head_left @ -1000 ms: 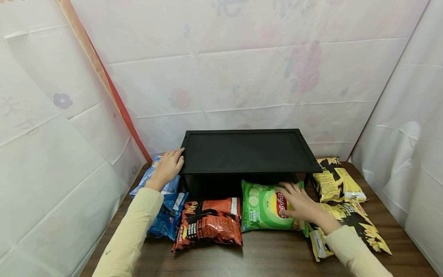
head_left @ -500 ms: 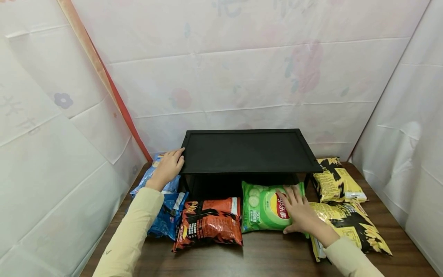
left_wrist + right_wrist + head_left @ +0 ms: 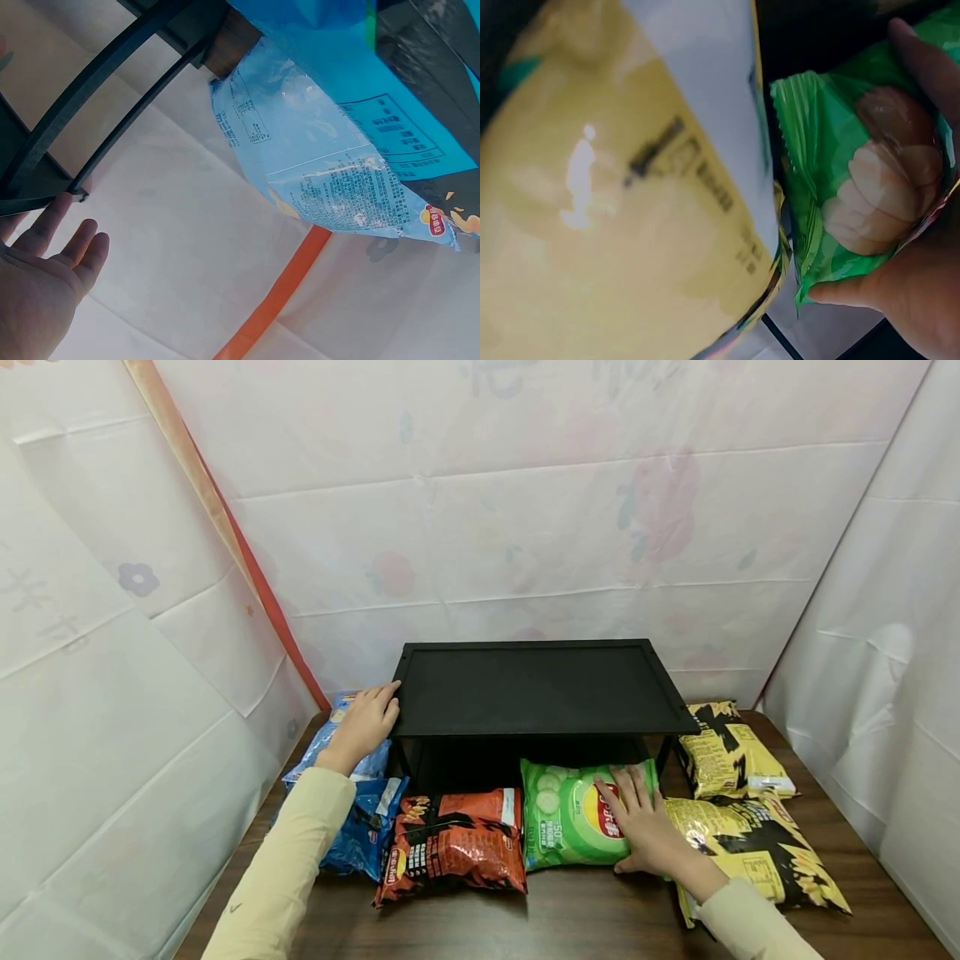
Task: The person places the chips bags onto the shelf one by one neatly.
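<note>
In the head view my left hand (image 3: pixel 367 720) rests at the left edge of a low black shelf (image 3: pixel 525 689). Its fingers are loosely extended; in the left wrist view a fingertip touches the black frame (image 3: pixel 45 142). My right hand (image 3: pixel 647 827) lies with spread, fairly straight fingers over the right part of a green Lay's chip bag (image 3: pixel 566 822). The bag leans at the shelf's front opening. The right wrist view has the thumb along one edge of this bag (image 3: pixel 881 180) and a finger towards the opposite edge.
Left of the green bag lies a red chip bag (image 3: pixel 453 843). A dark blue bag (image 3: pixel 363 827) and a light blue bag (image 3: pixel 315 747) are further left. Two yellow bags, one behind (image 3: pixel 731 752) and one in front (image 3: pixel 765 852), lie right. White cloth (image 3: pixel 525 527) surrounds the wooden table (image 3: pixel 450 931).
My right hand has shifted over the green bag, its thumb moving to the lower edge. The green bag has come slightly forward and tilted. My left hand has stayed put.
</note>
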A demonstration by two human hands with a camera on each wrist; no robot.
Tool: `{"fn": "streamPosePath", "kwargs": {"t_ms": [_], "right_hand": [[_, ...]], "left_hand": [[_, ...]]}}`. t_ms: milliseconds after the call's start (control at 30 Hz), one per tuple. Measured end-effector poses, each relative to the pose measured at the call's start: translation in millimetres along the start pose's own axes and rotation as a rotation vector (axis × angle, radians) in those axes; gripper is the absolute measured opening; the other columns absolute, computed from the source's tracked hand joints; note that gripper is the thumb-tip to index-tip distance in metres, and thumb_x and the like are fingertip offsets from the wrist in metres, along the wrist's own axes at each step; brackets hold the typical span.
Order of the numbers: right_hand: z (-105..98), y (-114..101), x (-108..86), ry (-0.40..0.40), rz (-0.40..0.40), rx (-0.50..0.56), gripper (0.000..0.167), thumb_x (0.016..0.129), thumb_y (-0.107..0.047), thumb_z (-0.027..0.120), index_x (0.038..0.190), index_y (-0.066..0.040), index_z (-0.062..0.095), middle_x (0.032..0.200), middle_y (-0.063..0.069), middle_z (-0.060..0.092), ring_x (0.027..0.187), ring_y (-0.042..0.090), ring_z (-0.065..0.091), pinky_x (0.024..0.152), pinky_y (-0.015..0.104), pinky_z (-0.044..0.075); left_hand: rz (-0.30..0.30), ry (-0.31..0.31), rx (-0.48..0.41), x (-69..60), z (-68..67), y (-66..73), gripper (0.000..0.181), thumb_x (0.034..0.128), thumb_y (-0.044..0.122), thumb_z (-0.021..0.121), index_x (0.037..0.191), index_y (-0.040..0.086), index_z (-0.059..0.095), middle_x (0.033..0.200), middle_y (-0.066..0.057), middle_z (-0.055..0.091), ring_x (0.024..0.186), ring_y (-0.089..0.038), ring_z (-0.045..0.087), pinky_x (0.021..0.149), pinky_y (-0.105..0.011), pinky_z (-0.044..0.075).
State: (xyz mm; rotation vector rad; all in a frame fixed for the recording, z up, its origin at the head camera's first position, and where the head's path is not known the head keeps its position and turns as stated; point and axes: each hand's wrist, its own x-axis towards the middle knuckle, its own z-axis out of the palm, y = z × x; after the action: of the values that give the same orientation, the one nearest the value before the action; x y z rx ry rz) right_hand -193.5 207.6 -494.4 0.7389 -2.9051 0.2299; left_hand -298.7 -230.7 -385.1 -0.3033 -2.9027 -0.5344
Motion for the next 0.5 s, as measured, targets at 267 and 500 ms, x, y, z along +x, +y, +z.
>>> {"fn": "streamPosePath", "kwargs": {"t_ms": [267,500], "right_hand": [[-0.2,-6.6,-6.9,0.038,0.004,-0.037,0.123,0.048,-0.036,0.089,0.146,-0.015,0.018,0.151,0.021,0.006,0.135,0.050,0.005,0.089,0.072,0.031],[3.6,-7.8,-9.0,0.046,-0.004,-0.023,0.123,0.047,-0.029,0.091,0.146,-0.016,0.019,0.150,0.021,0.007,0.133,0.052,0.008,0.086,0.074,0.032]], "left_hand": [[-0.004,0.000,0.010,0.8,-1.1,1.1,0.049,0.0995,0.031,0.029,0.144,0.010,0.029,0.143,-0.019,0.035,0.131,-0.038,0.030,0.108,-0.055,0.024],[-0.002,0.002,0.006,1.2,-0.8,0.5,0.049,0.0995,0.031,0.028,0.144,0.010,0.030,0.143,-0.019,0.035,0.131,-0.038,0.030,0.108,-0.055,0.025]]}}
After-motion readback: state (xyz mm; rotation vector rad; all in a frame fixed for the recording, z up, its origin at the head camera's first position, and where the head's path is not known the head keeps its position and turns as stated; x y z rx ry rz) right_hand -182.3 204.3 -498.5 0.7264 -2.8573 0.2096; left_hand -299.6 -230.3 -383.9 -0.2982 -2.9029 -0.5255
